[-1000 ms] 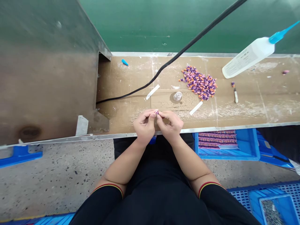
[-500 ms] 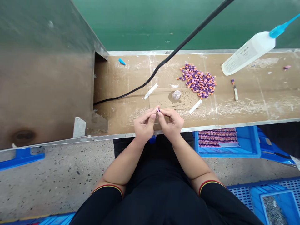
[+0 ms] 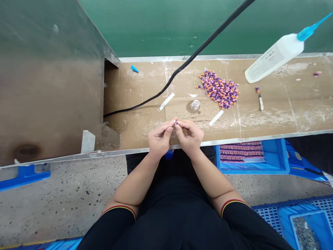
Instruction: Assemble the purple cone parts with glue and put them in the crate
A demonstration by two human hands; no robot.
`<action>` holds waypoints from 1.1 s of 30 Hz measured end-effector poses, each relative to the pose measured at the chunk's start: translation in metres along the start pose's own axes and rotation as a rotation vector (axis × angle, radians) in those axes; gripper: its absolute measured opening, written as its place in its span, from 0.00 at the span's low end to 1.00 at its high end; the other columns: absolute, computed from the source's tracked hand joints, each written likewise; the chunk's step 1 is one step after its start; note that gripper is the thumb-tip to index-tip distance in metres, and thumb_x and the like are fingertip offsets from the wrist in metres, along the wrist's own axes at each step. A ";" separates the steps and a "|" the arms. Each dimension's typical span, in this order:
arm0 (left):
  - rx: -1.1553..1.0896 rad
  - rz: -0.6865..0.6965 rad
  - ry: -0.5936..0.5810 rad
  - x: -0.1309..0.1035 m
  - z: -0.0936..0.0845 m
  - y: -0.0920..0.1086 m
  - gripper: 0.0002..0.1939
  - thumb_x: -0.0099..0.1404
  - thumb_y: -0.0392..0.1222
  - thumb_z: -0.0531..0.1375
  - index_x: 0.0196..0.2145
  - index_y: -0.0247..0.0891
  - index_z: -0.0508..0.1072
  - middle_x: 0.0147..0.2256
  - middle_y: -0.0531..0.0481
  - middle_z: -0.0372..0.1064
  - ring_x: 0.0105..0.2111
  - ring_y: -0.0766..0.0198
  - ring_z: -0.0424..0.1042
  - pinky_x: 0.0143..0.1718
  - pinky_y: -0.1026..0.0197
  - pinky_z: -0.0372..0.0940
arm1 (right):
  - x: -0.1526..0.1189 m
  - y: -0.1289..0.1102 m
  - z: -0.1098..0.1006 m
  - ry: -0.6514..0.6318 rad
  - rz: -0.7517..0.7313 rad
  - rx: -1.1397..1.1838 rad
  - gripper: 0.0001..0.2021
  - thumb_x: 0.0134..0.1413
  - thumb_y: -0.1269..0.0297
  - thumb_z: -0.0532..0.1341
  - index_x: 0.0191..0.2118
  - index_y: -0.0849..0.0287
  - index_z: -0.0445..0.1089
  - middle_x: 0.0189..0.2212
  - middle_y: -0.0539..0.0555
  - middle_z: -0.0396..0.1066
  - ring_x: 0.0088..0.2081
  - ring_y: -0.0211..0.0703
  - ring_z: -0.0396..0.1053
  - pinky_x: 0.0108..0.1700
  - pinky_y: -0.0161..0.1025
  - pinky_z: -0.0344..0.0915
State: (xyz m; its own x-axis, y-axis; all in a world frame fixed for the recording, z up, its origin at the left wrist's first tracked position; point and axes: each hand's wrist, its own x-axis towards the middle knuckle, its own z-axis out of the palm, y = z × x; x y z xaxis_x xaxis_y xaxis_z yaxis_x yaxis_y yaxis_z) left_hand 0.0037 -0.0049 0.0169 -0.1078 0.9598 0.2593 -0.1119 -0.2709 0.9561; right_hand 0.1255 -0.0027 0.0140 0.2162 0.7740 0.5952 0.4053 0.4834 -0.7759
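My left hand and my right hand meet over the near edge of the cardboard-covered bench. Between their fingertips is a small purple and pink piece, pinched from both sides and mostly covered by the fingers. Just beyond my hands a small clear cup stands on a wet-spotted cardboard patch. A heap of small purple, orange and pink pieces lies past the cup to the right. White strips lie on either side of the patch.
A black cable crosses above the bench. On the right are a white bottle with a blue nozzle and a small knife-like tool. A blue bin with rows of pieces sits below the edge. A metal housing stands left.
Both hands keep their pinch on the small piece in nearly the same place. The whole view has shifted very slightly; nothing on the bench has visibly moved.
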 end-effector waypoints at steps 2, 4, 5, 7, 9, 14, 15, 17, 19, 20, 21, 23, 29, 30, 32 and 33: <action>0.003 -0.012 0.007 0.000 0.000 0.000 0.11 0.73 0.51 0.68 0.47 0.47 0.87 0.49 0.44 0.83 0.51 0.55 0.84 0.56 0.54 0.81 | 0.000 0.000 0.001 0.007 0.000 0.013 0.03 0.70 0.65 0.66 0.43 0.53 0.79 0.39 0.53 0.83 0.40 0.42 0.83 0.44 0.42 0.82; 0.003 -0.026 0.006 0.000 -0.001 -0.001 0.12 0.72 0.52 0.68 0.47 0.47 0.87 0.49 0.43 0.82 0.52 0.54 0.84 0.56 0.52 0.80 | 0.000 -0.001 0.002 0.008 0.004 0.027 0.03 0.70 0.64 0.66 0.43 0.53 0.78 0.39 0.53 0.83 0.40 0.42 0.83 0.43 0.42 0.82; -0.004 -0.031 0.000 0.000 -0.002 -0.001 0.12 0.72 0.52 0.68 0.47 0.47 0.87 0.49 0.43 0.83 0.52 0.54 0.83 0.57 0.53 0.80 | 0.000 -0.002 0.002 0.004 0.007 0.034 0.03 0.70 0.64 0.66 0.43 0.53 0.78 0.38 0.53 0.83 0.40 0.42 0.82 0.43 0.42 0.82; -0.034 -0.045 -0.011 0.000 -0.002 -0.004 0.12 0.72 0.53 0.68 0.47 0.47 0.87 0.50 0.43 0.82 0.53 0.54 0.83 0.58 0.54 0.79 | 0.001 -0.003 0.001 -0.010 0.011 0.052 0.03 0.70 0.64 0.65 0.43 0.53 0.78 0.38 0.53 0.82 0.39 0.42 0.82 0.42 0.41 0.81; -0.074 -0.073 0.010 0.001 -0.002 -0.006 0.13 0.72 0.54 0.69 0.47 0.46 0.87 0.51 0.43 0.82 0.52 0.55 0.83 0.53 0.57 0.79 | 0.004 -0.003 -0.004 -0.030 0.012 0.055 0.04 0.71 0.65 0.64 0.43 0.54 0.77 0.38 0.53 0.82 0.39 0.41 0.81 0.42 0.40 0.80; -0.143 -0.121 0.147 0.001 0.001 -0.012 0.17 0.70 0.58 0.69 0.46 0.44 0.87 0.47 0.42 0.83 0.41 0.62 0.81 0.41 0.62 0.76 | 0.017 0.014 -0.049 -0.110 -0.028 -0.165 0.07 0.70 0.67 0.60 0.45 0.54 0.77 0.38 0.54 0.80 0.39 0.42 0.77 0.41 0.41 0.77; -0.145 -0.116 0.141 0.001 0.001 -0.012 0.16 0.71 0.57 0.69 0.45 0.44 0.87 0.45 0.43 0.83 0.39 0.63 0.80 0.41 0.62 0.76 | 0.020 0.020 -0.062 -0.135 -0.054 -0.225 0.07 0.69 0.68 0.60 0.44 0.54 0.77 0.38 0.54 0.79 0.39 0.43 0.77 0.41 0.41 0.76; -0.145 -0.098 0.109 0.000 0.000 -0.012 0.14 0.72 0.56 0.68 0.44 0.44 0.87 0.43 0.43 0.83 0.37 0.65 0.79 0.42 0.62 0.75 | 0.027 0.031 -0.086 -0.221 -0.119 -0.336 0.08 0.67 0.71 0.60 0.41 0.54 0.77 0.38 0.54 0.78 0.40 0.44 0.76 0.42 0.43 0.76; -0.147 -0.081 0.094 0.000 0.000 -0.013 0.13 0.73 0.54 0.68 0.43 0.44 0.87 0.42 0.44 0.83 0.37 0.65 0.78 0.43 0.62 0.74 | 0.032 0.041 -0.104 -0.365 -0.198 -0.424 0.09 0.65 0.73 0.60 0.39 0.54 0.77 0.38 0.55 0.77 0.41 0.45 0.76 0.43 0.44 0.75; -0.150 -0.074 0.095 0.000 -0.001 -0.013 0.13 0.73 0.54 0.67 0.43 0.44 0.87 0.42 0.44 0.83 0.37 0.65 0.77 0.42 0.62 0.74 | 0.034 0.044 -0.110 -0.448 -0.240 -0.459 0.10 0.65 0.73 0.59 0.38 0.54 0.77 0.39 0.55 0.77 0.42 0.46 0.75 0.43 0.44 0.74; -0.156 -0.065 0.101 0.000 -0.001 -0.013 0.13 0.73 0.54 0.67 0.42 0.44 0.87 0.41 0.44 0.82 0.36 0.65 0.76 0.42 0.62 0.74 | 0.035 0.046 -0.113 -0.526 -0.279 -0.488 0.10 0.65 0.73 0.59 0.37 0.54 0.77 0.39 0.55 0.77 0.42 0.46 0.75 0.43 0.43 0.74; -0.171 -0.052 0.103 0.000 -0.001 -0.014 0.12 0.73 0.54 0.67 0.42 0.45 0.87 0.41 0.45 0.82 0.35 0.67 0.75 0.43 0.62 0.73 | 0.036 0.048 -0.116 -0.630 -0.338 -0.535 0.11 0.66 0.74 0.58 0.38 0.54 0.77 0.40 0.55 0.77 0.42 0.46 0.74 0.42 0.42 0.73; -0.173 -0.036 0.067 0.001 -0.004 -0.014 0.10 0.75 0.49 0.65 0.43 0.46 0.87 0.42 0.46 0.81 0.35 0.68 0.74 0.43 0.63 0.71 | 0.028 0.045 -0.123 -0.481 -0.236 -0.431 0.21 0.64 0.78 0.55 0.58 0.55 0.73 0.50 0.58 0.77 0.47 0.45 0.77 0.48 0.43 0.77; -0.172 -0.035 0.067 0.001 -0.004 -0.014 0.10 0.76 0.49 0.65 0.43 0.46 0.87 0.41 0.46 0.81 0.35 0.68 0.74 0.43 0.62 0.70 | 0.026 0.044 -0.124 -0.470 -0.202 -0.419 0.20 0.64 0.76 0.57 0.58 0.55 0.72 0.50 0.58 0.77 0.46 0.45 0.77 0.47 0.43 0.77; -0.162 -0.034 0.069 0.001 -0.005 -0.014 0.10 0.75 0.49 0.65 0.42 0.45 0.87 0.40 0.46 0.80 0.35 0.67 0.75 0.44 0.61 0.70 | 0.024 0.042 -0.124 -0.470 -0.159 -0.421 0.16 0.66 0.71 0.61 0.56 0.55 0.73 0.50 0.58 0.77 0.47 0.46 0.78 0.48 0.44 0.78; -0.153 -0.033 0.069 0.001 -0.005 -0.014 0.11 0.75 0.50 0.66 0.42 0.45 0.87 0.39 0.46 0.80 0.36 0.66 0.75 0.44 0.61 0.71 | 0.024 0.041 -0.122 -0.471 -0.150 -0.426 0.13 0.67 0.69 0.62 0.54 0.55 0.75 0.49 0.58 0.78 0.48 0.47 0.78 0.50 0.46 0.78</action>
State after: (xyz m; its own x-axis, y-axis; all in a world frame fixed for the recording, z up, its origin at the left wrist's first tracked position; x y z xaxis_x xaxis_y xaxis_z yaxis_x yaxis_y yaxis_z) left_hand 0.0005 -0.0002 0.0034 -0.1690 0.9623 0.2129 -0.2647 -0.2524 0.9307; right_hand 0.2557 -0.0142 0.0221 -0.2435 0.8540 0.4597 0.7386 0.4705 -0.4829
